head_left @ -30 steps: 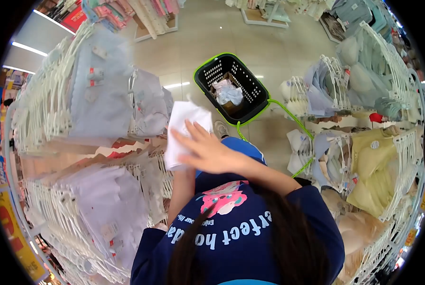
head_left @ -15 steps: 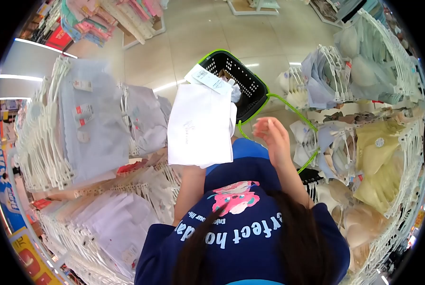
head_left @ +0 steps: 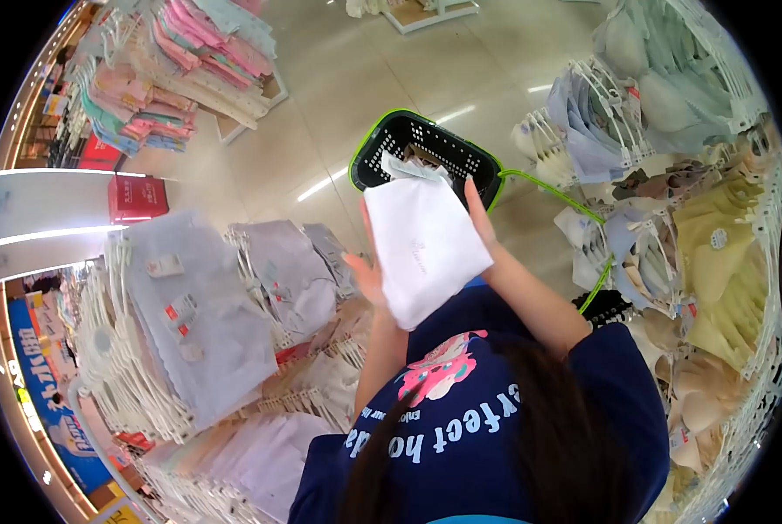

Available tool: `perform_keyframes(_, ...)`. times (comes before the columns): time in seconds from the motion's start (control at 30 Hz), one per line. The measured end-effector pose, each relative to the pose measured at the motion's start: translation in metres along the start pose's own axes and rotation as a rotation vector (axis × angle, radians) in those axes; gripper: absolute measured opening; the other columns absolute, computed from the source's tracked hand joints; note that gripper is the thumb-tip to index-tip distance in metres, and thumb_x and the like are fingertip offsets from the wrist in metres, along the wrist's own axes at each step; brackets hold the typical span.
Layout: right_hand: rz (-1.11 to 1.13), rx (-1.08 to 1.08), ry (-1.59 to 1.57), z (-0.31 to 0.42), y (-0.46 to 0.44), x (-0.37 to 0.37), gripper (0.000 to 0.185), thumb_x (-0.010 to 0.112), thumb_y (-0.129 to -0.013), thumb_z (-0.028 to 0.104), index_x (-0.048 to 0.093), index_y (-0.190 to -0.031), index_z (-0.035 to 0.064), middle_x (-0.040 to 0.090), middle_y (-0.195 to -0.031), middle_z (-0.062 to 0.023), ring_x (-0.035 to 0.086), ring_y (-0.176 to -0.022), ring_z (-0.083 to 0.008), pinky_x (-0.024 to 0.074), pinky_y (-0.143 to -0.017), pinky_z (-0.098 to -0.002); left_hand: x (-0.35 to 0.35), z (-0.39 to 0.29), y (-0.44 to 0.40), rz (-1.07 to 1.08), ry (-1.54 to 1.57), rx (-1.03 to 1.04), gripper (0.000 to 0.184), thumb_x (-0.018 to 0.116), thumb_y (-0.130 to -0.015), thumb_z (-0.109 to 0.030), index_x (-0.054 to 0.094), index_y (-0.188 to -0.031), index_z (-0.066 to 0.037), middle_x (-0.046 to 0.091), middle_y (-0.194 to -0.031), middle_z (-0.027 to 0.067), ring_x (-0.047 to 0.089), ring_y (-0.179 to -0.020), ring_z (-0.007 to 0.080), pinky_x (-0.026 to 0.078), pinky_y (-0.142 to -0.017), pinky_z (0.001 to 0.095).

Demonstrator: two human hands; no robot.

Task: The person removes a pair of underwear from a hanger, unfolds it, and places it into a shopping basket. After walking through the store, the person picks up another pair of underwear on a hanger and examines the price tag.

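White fabric, folded into a flat, smooth panel, makes up the cloth (head_left: 428, 249) held between the hands in front of the navy shirt (head_left: 448, 437). The left hand (head_left: 373, 278) supports its left side, thumb standing out from the edge; the right hand (head_left: 485, 229) lies along the right side, fingers straight. Both are partly covered by the cloth, so I cannot tell whether either closes on it underneath. Just beyond, the black basket (head_left: 435, 138) stands on the floor (head_left: 356, 96), its green cord (head_left: 557, 203) trailing right. Pale garments (head_left: 200, 327) hang at left, yellow ones (head_left: 719, 271) at right.
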State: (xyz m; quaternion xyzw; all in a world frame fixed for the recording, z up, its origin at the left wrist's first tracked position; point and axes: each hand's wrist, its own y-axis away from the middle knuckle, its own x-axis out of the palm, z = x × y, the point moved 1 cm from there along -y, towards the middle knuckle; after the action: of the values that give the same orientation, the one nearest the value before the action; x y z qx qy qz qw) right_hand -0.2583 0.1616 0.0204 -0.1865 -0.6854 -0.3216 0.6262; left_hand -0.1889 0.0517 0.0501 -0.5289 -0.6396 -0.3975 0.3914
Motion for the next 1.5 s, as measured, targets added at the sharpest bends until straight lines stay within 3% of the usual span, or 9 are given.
perform_keyframes(0.07,-0.028,0.018,0.040,0.018,-0.010,-0.015,0.052,0.030,-0.088,0.042,0.035,-0.124,0.0046,0.042,-0.123,-0.0115,0.042,-0.112,-0.0242,0.0318,-0.095,-0.0362,0.001,0.001,-0.008,0.040,-0.410,0.079,0.081,0.035,-0.080,-0.057,-0.005,-0.134,-0.012,0.013,-0.138,0.0124,0.014,-0.127,0.0258,0.014,-0.102,0.0391)
perform_keyframes(0.1,-0.036,0.035,0.079,0.029,-0.015,-0.019,0.051,0.030,-0.089,0.041,0.035,-0.124,0.0045,0.042,-0.122,-0.0117,0.043,-0.111,-0.0241,0.0321,-0.095,-0.0361,0.004,0.003,-0.009,0.002,-0.526,0.074,0.078,0.035,-0.081,-0.054,-0.005,-0.134,-0.014,0.019,-0.137,0.0094,0.028,-0.121,0.0263,0.018,-0.100,0.0380)
perform_keyframes(0.33,-0.127,0.482,0.476,0.105,-0.073,-0.010,0.037,0.043,-0.086,0.029,0.049,-0.112,0.0038,0.054,-0.108,-0.0108,0.054,-0.097,-0.0211,0.0409,-0.086,-0.0335,-0.075,-0.011,0.001,-0.080,-0.472,-0.371,0.069,0.038,-0.084,-0.044,0.000,-0.135,-0.017,0.025,-0.134,0.0146,0.034,-0.118,0.0278,0.024,-0.096,0.0369)
perform_keyframes(0.37,-0.163,0.527,0.461,0.109,-0.082,-0.007,0.037,0.048,-0.083,0.027,0.049,-0.111,0.0029,0.055,-0.106,-0.0114,0.055,-0.095,-0.0218,0.0412,-0.086,-0.0339,-0.081,-0.013,0.002,-0.106,-0.501,-0.391,0.058,0.034,-0.087,-0.040,0.011,-0.134,-0.016,0.031,-0.131,0.0138,0.038,-0.115,0.0262,0.026,-0.096,0.0363)
perform_keyframes(0.5,-0.244,0.656,0.456,0.115,-0.114,-0.006,0.039,0.054,-0.078,0.024,0.050,-0.110,0.0016,0.056,-0.104,-0.0123,0.056,-0.093,-0.0229,0.0414,-0.086,-0.0344,-0.126,-0.021,0.002,-0.223,-0.866,-0.540,0.053,0.036,-0.087,-0.040,0.023,-0.131,-0.013,0.038,-0.126,0.0115,0.042,-0.111,0.0230,0.028,-0.094,0.0343)
perform_keyframes(0.87,-0.382,0.599,0.438,0.128,-0.147,-0.114,0.043,0.059,-0.071,0.019,0.050,-0.109,0.0003,0.056,-0.102,-0.0135,0.056,-0.091,-0.0244,0.0412,-0.086,-0.0351,-0.210,-0.052,0.054,-0.655,-1.141,-0.586,0.043,0.047,-0.086,-0.027,0.039,-0.121,-0.002,0.047,-0.116,0.0133,0.047,-0.102,0.0183,0.036,-0.087,0.0278)
perform_keyframes(1.0,-0.512,0.458,0.464,0.149,-0.108,-0.199,0.049,0.061,-0.062,0.011,0.049,-0.108,-0.0012,0.056,-0.103,-0.0154,0.056,-0.092,-0.0266,0.0403,-0.087,-0.0365,-0.248,-0.056,0.097,-0.652,-1.233,-0.570,0.041,0.048,-0.085,-0.022,0.040,-0.119,0.000,0.046,-0.116,0.0139,0.046,-0.103,0.0186,0.036,-0.088,0.0271)
perform_keyframes(1.17,-0.628,0.579,0.319,0.148,-0.080,-0.259,0.049,0.058,-0.064,0.008,0.047,-0.111,-0.0017,0.055,-0.105,-0.0157,0.054,-0.096,-0.0269,0.0395,-0.088,-0.0379,-0.220,-0.061,0.083,-0.700,-1.325,-0.698,0.039,0.048,-0.085,-0.022,0.041,-0.118,-0.001,0.046,-0.116,0.0162,0.046,-0.104,0.0205,0.036,-0.087,0.0287)
perform_keyframes(1.5,-0.624,0.712,0.340,0.127,-0.226,-0.372,0.046,0.059,-0.068,0.004,0.045,-0.112,-0.0022,0.054,-0.107,-0.0150,0.053,-0.098,-0.0251,0.0382,-0.089,-0.0361,-0.251,-0.045,0.054,-0.793,-1.325,-0.865,0.033,0.047,-0.085,-0.024,0.050,-0.110,-0.002,0.057,-0.093,0.0141,0.054,-0.087,0.0189,0.041,-0.077,0.0270)
